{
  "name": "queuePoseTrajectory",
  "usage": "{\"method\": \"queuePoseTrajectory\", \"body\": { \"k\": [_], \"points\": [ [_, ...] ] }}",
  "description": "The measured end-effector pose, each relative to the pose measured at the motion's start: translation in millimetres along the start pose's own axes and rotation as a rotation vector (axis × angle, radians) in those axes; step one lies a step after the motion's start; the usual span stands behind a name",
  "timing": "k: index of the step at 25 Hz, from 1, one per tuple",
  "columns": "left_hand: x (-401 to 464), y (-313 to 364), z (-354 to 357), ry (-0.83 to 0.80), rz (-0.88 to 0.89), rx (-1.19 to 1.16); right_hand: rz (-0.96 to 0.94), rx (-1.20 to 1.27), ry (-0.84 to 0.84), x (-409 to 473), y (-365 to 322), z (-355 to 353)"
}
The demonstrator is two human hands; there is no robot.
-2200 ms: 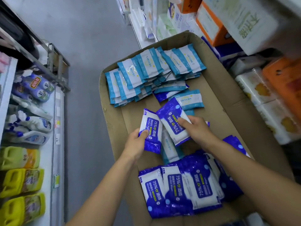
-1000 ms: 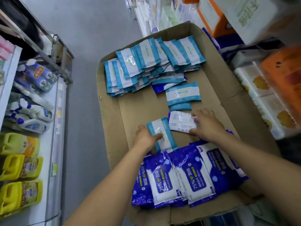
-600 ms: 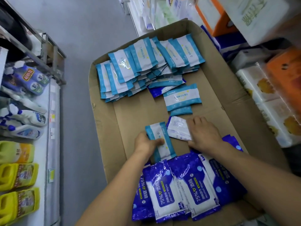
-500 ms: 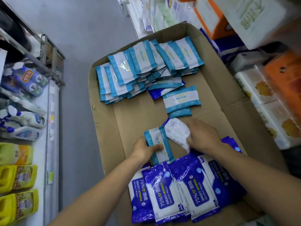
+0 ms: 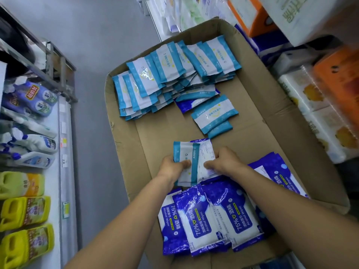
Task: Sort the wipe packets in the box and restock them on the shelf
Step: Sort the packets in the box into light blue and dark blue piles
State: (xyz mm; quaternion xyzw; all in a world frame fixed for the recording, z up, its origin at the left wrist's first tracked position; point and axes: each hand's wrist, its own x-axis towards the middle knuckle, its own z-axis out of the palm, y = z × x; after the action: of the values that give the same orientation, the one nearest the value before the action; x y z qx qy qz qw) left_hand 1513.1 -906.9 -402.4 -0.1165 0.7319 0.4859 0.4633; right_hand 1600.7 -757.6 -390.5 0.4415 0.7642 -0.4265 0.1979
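Wipe packets sorted by colour in a cardboard box (image 5: pixel 124 136), seen from the head camera.
Left hand (image 5: pixel 172 167) pinches one light-blue packet (image 5: pixel 184 152), thumb curled over it; right hand (image 5: pixel 223 162) grips a white-backed packet (image 5: pixel 206 152) touching it. Three dark-blue packets (image 5: pixel 207 216) face up at the near edge; light-blue stack (image 5: pixel 174 78) too overlapped to count. Bare cardboard lies between.

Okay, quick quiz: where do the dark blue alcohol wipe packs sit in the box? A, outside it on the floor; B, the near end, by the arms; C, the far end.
B: the alcohol wipe packs lie at the box's near end, between the arms.
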Motion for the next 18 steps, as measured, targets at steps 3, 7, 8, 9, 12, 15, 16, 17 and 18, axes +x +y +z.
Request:
{"method": "queuePoseTrajectory", "body": {
  "k": [3, 7, 8, 9, 12, 15, 16, 17, 18],
  "points": [
    [-6.4, 1.5, -4.2, 0.028, 0.056, -0.061, -0.078, 0.089, 0.019, -12.2, -6.5, -10.4],
    [-14.8, 6.7, -6.3, 0.064, 0.203, -0.058, -0.154, 0.183, 0.127, -29.8, -2.5, -40.8],
    [-17.3, 9.8, -3.7, 0.063, 0.225, -0.042, -0.148, 0.217, 0.163, -33.7, 2.1, -49.0],
    [-19.3, 13.3, -1.2, 0.063, 0.234, -0.047, -0.143, 0.239, 0.211, -37.8, 6.4, -57.2],
    [-28.0, 22.4, 10.7, 0.054, 0.218, -0.101, -0.225, 0.025, 0.366, -60.6, 19.4, -81.2],
    [-35.0, 22.9, 23.8, 0.033, 0.163, -0.120, -0.242, -0.551, 0.401, -91.1, 35.2, -98.8],
    [-38.0, 22.2, 28.0, 0.025, 0.142, -0.138, -0.188, -0.706, 0.337, -97.8, 42.3, -100.6],
    [-39.9, 21.7, 31.0, 0.020, 0.123, -0.160, -0.115, -0.783, 0.228, -101.8, 48.9, -100.1],
    [-41.0, 22.7, 33.7, 0.017, 0.110, -0.175, -0.036, -0.800, 0.101, -105.5, 53.8, -99.1]
  ]
}}
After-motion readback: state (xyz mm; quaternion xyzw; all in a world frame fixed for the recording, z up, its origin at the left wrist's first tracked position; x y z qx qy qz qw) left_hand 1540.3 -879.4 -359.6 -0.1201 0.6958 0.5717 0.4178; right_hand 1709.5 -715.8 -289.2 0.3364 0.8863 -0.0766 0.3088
